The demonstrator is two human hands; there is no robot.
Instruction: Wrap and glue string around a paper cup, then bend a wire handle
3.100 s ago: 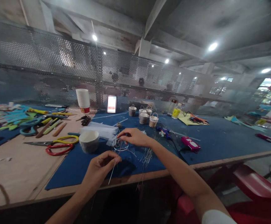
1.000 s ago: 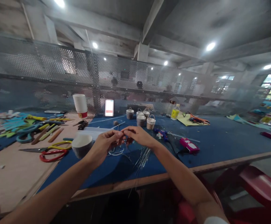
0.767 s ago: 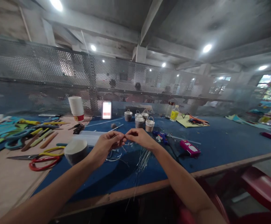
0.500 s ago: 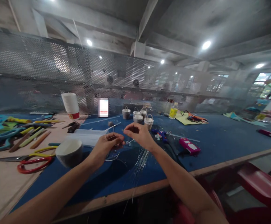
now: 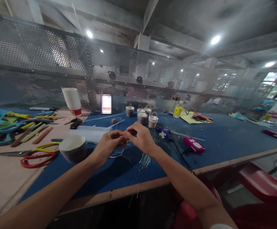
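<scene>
My left hand [image 5: 110,144] is closed in a pinch on a thin wire, a faint strand of which rises above the fingers. Against its fingertips presses my right hand [image 5: 141,137], thumb and forefinger also pinched; what lies between them is hidden. Below the right wrist, a bundle of thin wires [image 5: 145,161] spreads toward the table's front edge. Loose curled wire [image 5: 116,155] lies under the left hand. Left of that hand stands a grey bowl-shaped cup [image 5: 73,149]. Several small grey buckets with looped handles [image 5: 153,121] stand beyond the right hand.
Red-and-yellow-handled scissors [image 5: 38,158] and several clay-tool-like sticks [image 5: 42,135] lie at left. Stacked paper cups [image 5: 71,101] stand behind. A blue glue gun [image 5: 164,133], a magenta case [image 5: 194,144] and a yellow-labelled bottle [image 5: 178,109] are at right. Red chairs [image 5: 264,181] stand by the table's front edge.
My right hand has moved left and down, so its fingertips now meet those of my left hand. Earlier a small gap separated them. The view has tilted slightly downward.
</scene>
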